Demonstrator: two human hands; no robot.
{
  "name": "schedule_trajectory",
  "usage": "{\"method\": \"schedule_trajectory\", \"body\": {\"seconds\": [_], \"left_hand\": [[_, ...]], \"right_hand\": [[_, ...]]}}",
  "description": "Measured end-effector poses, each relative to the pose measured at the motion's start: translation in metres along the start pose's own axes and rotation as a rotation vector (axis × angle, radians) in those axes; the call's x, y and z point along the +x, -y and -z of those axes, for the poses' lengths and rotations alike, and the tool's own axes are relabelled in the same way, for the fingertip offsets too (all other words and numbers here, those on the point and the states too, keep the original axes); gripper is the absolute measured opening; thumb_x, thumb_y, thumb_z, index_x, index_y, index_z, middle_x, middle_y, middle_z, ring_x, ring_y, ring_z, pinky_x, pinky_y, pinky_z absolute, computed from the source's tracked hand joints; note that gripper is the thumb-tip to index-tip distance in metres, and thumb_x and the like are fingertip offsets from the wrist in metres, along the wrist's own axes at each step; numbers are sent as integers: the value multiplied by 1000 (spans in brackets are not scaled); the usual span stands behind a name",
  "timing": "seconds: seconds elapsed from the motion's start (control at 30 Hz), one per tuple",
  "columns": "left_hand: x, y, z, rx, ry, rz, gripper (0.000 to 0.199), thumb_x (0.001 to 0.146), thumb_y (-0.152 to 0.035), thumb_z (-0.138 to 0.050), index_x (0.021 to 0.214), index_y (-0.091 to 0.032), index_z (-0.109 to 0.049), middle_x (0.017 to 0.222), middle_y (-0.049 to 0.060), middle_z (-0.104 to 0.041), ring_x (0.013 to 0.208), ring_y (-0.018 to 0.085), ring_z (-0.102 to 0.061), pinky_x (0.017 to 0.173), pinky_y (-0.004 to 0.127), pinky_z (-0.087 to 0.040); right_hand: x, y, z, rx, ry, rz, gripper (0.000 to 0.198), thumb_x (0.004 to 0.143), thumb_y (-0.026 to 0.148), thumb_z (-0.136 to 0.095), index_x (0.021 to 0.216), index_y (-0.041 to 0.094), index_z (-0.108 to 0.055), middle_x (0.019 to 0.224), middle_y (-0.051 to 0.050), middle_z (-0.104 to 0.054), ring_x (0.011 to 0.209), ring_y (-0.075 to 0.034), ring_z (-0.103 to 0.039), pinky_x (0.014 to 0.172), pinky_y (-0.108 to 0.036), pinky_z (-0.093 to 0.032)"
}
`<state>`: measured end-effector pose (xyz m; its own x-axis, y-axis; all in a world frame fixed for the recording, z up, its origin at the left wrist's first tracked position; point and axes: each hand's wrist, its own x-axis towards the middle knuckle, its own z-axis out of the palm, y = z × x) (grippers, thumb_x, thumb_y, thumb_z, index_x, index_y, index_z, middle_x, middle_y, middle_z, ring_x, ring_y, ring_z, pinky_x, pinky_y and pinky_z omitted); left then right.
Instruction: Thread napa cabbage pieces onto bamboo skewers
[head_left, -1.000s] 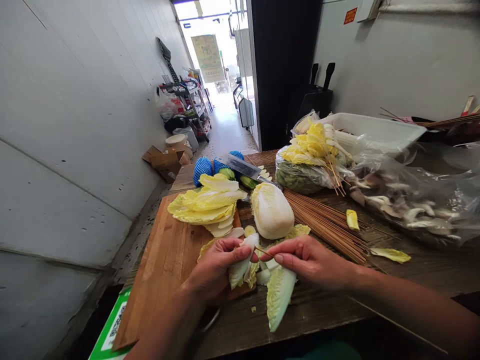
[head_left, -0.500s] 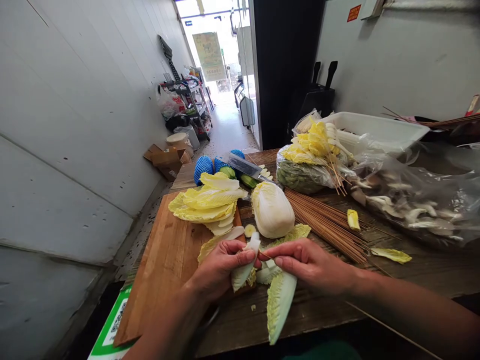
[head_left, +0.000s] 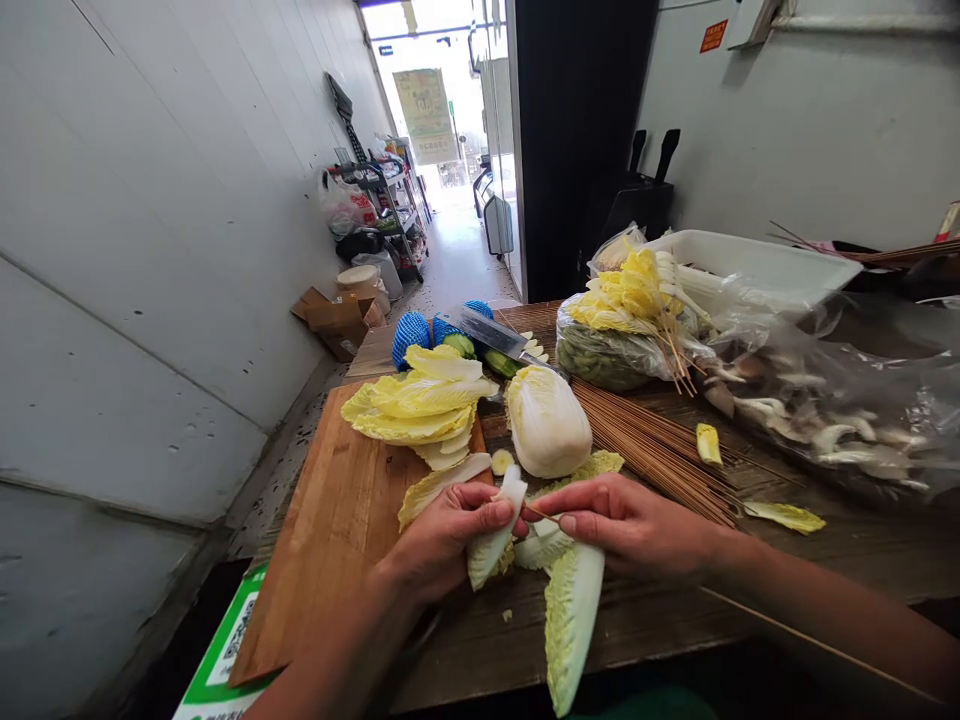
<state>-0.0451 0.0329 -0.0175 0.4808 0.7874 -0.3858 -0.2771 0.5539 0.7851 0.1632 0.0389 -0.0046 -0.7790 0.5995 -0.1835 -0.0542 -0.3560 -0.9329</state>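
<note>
My left hand (head_left: pixel 454 530) is closed on a folded napa cabbage leaf (head_left: pixel 489 550), its white rib end sticking up past the thumb. My right hand (head_left: pixel 637 520) pinches a thin bamboo skewer (head_left: pixel 814 642), whose near end points at that leaf. The skewer's long end comes out beneath my right forearm. A second pale green leaf (head_left: pixel 574 620) hangs down under my right fingers; how it is held there is hidden. Just beyond my hands rests a napa cabbage head (head_left: pixel 550 425). Yellow cabbage leaves (head_left: pixel 409 405) are piled on the wooden cutting board (head_left: pixel 322 545) to the left.
A bundle of bamboo skewers (head_left: pixel 652 450) lies right of the cabbage head. Behind it are a knife (head_left: pixel 491 332), blue-netted produce (head_left: pixel 411 340) and skewered cabbage leaves (head_left: pixel 626 290) on a plastic bag. A bag of mushrooms (head_left: pixel 840 430) and a white tray (head_left: pixel 795 265) occupy the right.
The whole view has shifted slightly. The leaf hanging under my right hand has moved a little right and lower, and the left-hand leaf is turned slightly. Both hands keep their grips.
</note>
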Motion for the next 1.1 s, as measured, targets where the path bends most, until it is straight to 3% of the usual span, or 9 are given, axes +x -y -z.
{"method": "schedule_trajectory", "body": {"seconds": [0.3, 0.93, 1.1], "left_hand": [[0, 2, -2, -21, -77, -21, 21, 62, -26, -76, 69, -8, -71, 62, 6, -66, 50, 8, -54, 50, 19, -41], [-2, 3, -3, 53, -36, -10, 22, 62, -31, -76, 66, -9, -72, 59, 5, -64, 51, 9, -53, 52, 21, -39], [-2, 3, -2, 57, -46, -9, 22, 61, -30, -76, 66, -9, -72, 63, 6, -65, 55, 10, -54, 55, 22, -40]], "right_hand": [[0, -3, 2, -1, 1, 23, 46, 79, 47, -59, 112, 15, -61, 59, 5, -43, 45, -4, -27, 42, -20, -19], [-1, 0, -6, 1, -7, 28, 43, 80, 47, -58, 104, 13, -63, 63, 3, -47, 49, -5, -31, 46, -20, -22], [-1, 0, -9, -19, -21, 40, 42, 79, 49, -57, 99, 12, -62, 71, 0, -53, 55, -7, -37, 51, -21, -27]]}}
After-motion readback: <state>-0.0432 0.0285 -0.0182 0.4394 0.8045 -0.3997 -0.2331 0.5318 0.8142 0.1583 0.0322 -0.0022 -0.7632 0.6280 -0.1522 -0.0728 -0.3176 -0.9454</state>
